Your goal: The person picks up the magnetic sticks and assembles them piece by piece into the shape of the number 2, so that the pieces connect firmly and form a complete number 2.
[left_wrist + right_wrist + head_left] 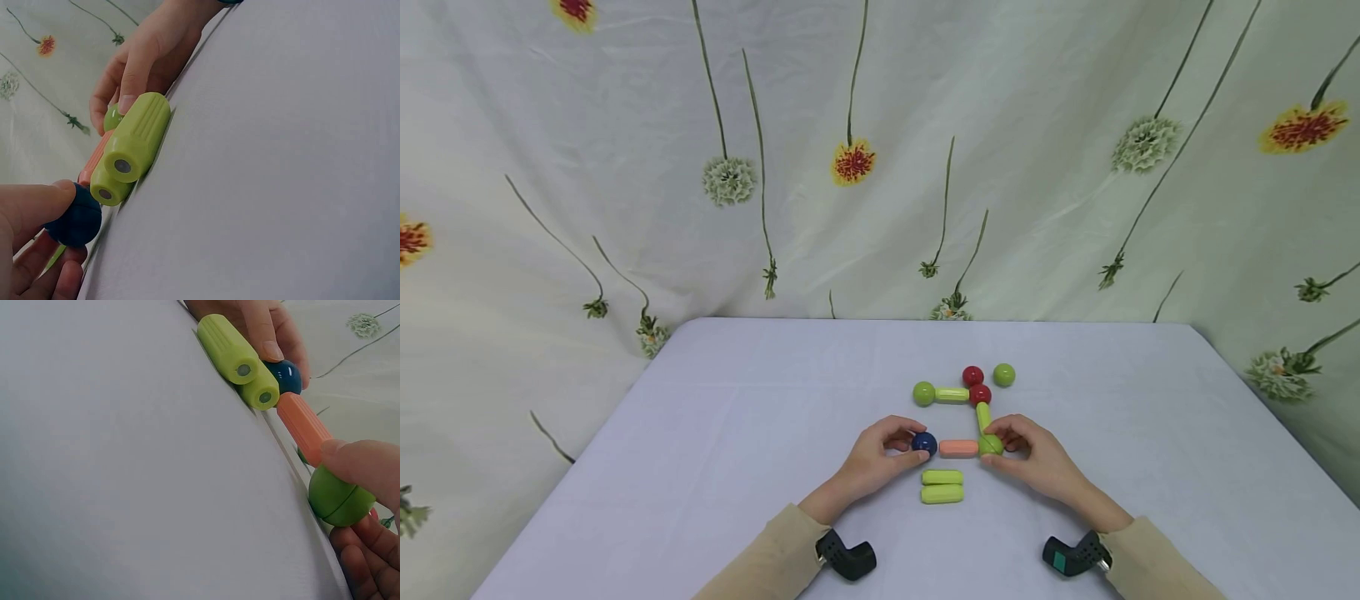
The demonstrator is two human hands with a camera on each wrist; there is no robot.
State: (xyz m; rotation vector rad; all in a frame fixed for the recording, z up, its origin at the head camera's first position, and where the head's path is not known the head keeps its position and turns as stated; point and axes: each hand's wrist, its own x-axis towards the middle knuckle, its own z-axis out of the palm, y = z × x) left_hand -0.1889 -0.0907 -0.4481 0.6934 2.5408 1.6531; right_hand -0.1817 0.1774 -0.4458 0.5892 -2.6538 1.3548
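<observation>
My left hand (pixel 880 454) pinches a dark blue ball (pixel 925 445) between thumb and fingers. To its right lies an orange magnetic rod (pixel 958 449), its other end against a green ball (pixel 991 446) that my right hand (pixel 1037 460) grips. In the head view a sliver of a gap shows between blue ball and rod. From the green ball a yellow-green rod (pixel 983 416) runs away to a red ball (pixel 981 395). Another yellow-green rod (pixel 952 395) leads left from there to a second green ball (pixel 924 393).
Two yellow-green rods (pixel 942 494) lie side by side in front, with round metal ends in the wrist views. Behind the joined pieces sit another red ball (pixel 973 376) and a separate green ball (pixel 1003 375). A flowered cloth (pixel 1045 208) hangs behind the white table (pixel 760 375).
</observation>
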